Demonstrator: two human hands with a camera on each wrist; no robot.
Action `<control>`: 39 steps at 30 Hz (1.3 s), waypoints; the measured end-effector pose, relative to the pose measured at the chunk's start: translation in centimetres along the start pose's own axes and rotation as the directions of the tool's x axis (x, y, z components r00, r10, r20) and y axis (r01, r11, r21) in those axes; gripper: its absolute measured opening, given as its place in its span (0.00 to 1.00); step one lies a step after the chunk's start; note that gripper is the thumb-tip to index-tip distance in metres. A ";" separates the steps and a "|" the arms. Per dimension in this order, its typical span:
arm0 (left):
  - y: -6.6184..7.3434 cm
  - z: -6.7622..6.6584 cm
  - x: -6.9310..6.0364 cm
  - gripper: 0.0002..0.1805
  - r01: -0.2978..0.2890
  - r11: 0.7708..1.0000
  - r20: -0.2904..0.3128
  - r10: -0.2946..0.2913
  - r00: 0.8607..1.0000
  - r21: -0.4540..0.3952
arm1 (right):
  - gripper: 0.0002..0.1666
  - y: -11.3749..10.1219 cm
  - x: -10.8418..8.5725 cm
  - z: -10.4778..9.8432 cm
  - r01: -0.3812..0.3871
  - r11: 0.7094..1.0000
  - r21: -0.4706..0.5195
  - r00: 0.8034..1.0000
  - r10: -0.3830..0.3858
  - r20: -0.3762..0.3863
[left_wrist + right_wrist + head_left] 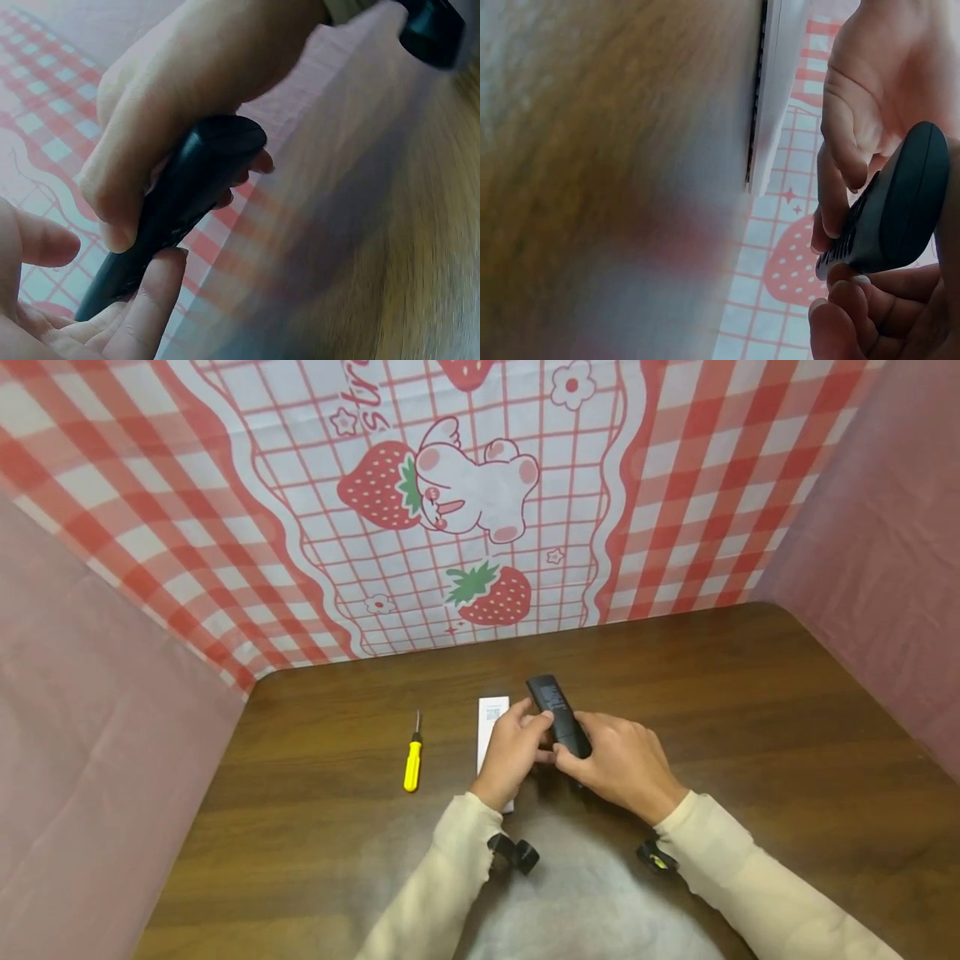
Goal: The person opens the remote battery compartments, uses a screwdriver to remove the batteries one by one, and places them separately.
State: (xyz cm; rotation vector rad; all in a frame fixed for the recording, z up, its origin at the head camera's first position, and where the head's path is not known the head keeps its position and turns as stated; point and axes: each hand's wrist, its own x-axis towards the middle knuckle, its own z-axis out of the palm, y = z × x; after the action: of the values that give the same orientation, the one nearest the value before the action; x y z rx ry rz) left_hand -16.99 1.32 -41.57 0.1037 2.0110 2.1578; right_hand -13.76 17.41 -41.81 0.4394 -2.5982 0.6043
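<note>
A black remote-like device (553, 703) with a printed label on its upward face is held above the table. My right hand (626, 764) grips its near end, thumb on one side. In the left wrist view the right thumb presses along the device (176, 199). My left hand (513, 752) is at its left side; in the left wrist view the left fingers (150, 307) touch its underside while the thumb stands apart. The right wrist view shows keys on the device's underside (911, 206), with left fingertips against them.
A white box (492, 712) with a printed code lies partly behind the left hand. A yellow-handled screwdriver (412, 764) lies left of it on the brown table (315, 827). A red-and-white patterned cloth (570, 510) hangs behind; pink cloth flanks both sides.
</note>
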 end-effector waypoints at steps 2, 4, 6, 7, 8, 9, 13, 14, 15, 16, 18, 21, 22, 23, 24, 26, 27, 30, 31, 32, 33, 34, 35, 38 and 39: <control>0.0 0.0 0.1 0.32 0.017 0.999 0.001 -0.017 1.000 -0.041 | 0.26 -0.1 0.0 -0.1 0.000 1.000 -0.009 1.000 0.000 0.003; 0.0 0.1 0.2 0.31 0.024 0.998 0.004 -0.024 1.000 -0.059 | 0.25 -0.2 0.0 -0.2 0.002 1.000 -0.017 1.000 -0.002 0.004; -0.1 0.2 0.2 0.30 0.025 0.997 0.007 -0.025 1.000 -0.075 | 0.24 -0.2 0.0 -0.2 0.004 1.000 -0.025 1.000 -0.004 -0.002; -0.2 0.3 0.3 0.28 0.025 0.996 0.008 -0.025 1.000 -0.082 | 0.24 -0.2 0.0 -0.3 0.006 1.000 -0.026 1.000 -0.006 -0.005; -0.2 0.4 0.3 0.27 0.027 0.996 0.008 -0.027 1.000 -0.087 | 0.24 -0.2 0.0 -0.3 0.009 1.000 -0.027 1.000 -0.010 -0.007; -0.3 0.5 0.3 0.25 0.029 0.995 0.005 -0.029 1.000 -0.093 | 0.24 -0.2 -0.1 -0.3 0.012 1.000 -0.028 1.000 -0.012 -0.008; -0.7 0.8 0.5 0.18 0.043 0.993 -0.010 -0.044 0.999 -0.108 | 0.25 -0.2 -0.1 -0.4 0.024 1.000 -0.018 1.000 -0.024 -0.001; -0.7 0.8 0.6 0.18 0.043 0.993 -0.009 -0.045 0.999 -0.106 | 0.25 -0.2 -0.1 -0.5 0.024 1.000 -0.017 1.000 -0.024 0.000; -0.8 0.9 0.6 0.18 0.043 0.993 -0.008 -0.044 0.999 -0.106 | 0.24 -0.2 -0.2 -0.5 0.022 1.000 -0.017 1.000 -0.022 0.001; -0.9 1.0 0.7 0.18 0.041 0.994 -0.007 -0.042 0.999 -0.105 | 0.24 -0.2 -0.2 -0.6 0.019 1.000 -0.016 1.000 -0.019 0.003; -1.0 1.1 0.8 0.18 0.038 0.993 -0.009 -0.039 0.999 -0.112 | 0.23 -0.2 -0.3 -0.7 0.019 1.000 -0.015 1.000 -0.019 -0.002; -1.1 1.0 0.8 0.18 0.024 0.992 -0.035 -0.029 0.999 -0.124 | 0.23 -0.5 -0.4 -0.7 0.042 0.999 0.000 0.999 -0.042 -0.002; -1.1 0.9 0.8 0.18 0.018 0.992 -0.046 -0.024 0.999 -0.126 | 0.24 -0.7 -0.3 -0.7 0.054 0.999 0.007 0.999 -0.054 -0.004; -1.2 0.8 0.8 0.17 0.011 0.992 -0.057 -0.019 0.998 -0.126 | 0.25 -0.9 -0.3 -0.7 0.065 0.998 0.011 0.998 -0.065 -0.007; -1.2 0.7 0.8 0.17 0.006 0.992 -0.067 -0.014 0.998 -0.124 | 0.26 -1.1 -0.3 -0.6 0.075 0.997 0.014 0.997 -0.075 -0.010; -1.2 0.8 0.9 0.17 -0.010 0.993 -0.081 0.000 0.997 -0.120 | 0.28 -1.3 -0.3 -0.7 0.084 0.996 0.013 0.996 -0.084 -0.017; -1.2 0.8 0.9 0.17 -0.016 0.993 -0.085 0.006 0.996 -0.121 | 0.28 -1.4 -0.3 -0.7 0.085 0.996 0.009 0.996 -0.085 -0.021; -1.2 0.8 0.9 0.18 -0.022 0.990 -0.092 0.009 0.996 -0.142 | 0.31 -1.5 -0.3 -0.8 0.080 0.997 0.005 0.996 -0.080 -0.026; -1.2 0.8 1.0 0.18 -0.019 0.987 -0.090 0.005 0.996 -0.157 | 0.32 -1.5 -0.3 -0.8 0.077 0.997 0.005 0.997 -0.077 -0.026; -1.2 0.8 1.0 0.18 -0.013 0.985 -0.086 -0.001 0.996 -0.169 | 0.32 -1.5 -0.4 -0.8 0.074 0.997 0.005 0.997 -0.074 -0.025; -1.2 0.8 1.0 0.18 -0.005 0.983 -0.080 -0.010 0.997 -0.183 | 0.33 -1.5 -0.4 -0.8 0.072 0.997 0.005 0.997 -0.072 -0.025; -1.2 0.8 1.0 0.18 0.002 0.980 -0.076 -0.017 0.997 -0.197 | 0.32 -1.5 -0.4 -0.9 0.068 0.998 0.005 0.997 -0.068 -0.024; -1.2 0.8 1.0 0.18 0.009 0.978 -0.071 -0.024 0.997 -0.208 | 0.32 -1.5 -0.4 -0.9 0.064 0.998 0.006 0.998 -0.063 -0.023; -1.2 0.9 1.0 0.17 0.027 0.973 -0.057 -0.041 0.998 -0.230 | 0.30 -1.4 -0.5 -1.0 0.045 0.999 0.010 0.999 -0.045 -0.019; -1.2 0.9 1.0 0.17 0.033 0.972 -0.055 -0.047 0.997 -0.231 | 0.28 -1.3 -0.5 -1.0 0.038 0.999 0.012 0.999 -0.038 -0.019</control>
State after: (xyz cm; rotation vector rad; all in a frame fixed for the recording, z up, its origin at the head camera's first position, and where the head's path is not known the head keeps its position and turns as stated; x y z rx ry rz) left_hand -17.74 2.47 -42.80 -0.0353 1.7597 2.3753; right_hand -12.51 16.86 -40.77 0.4835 -2.5637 0.6091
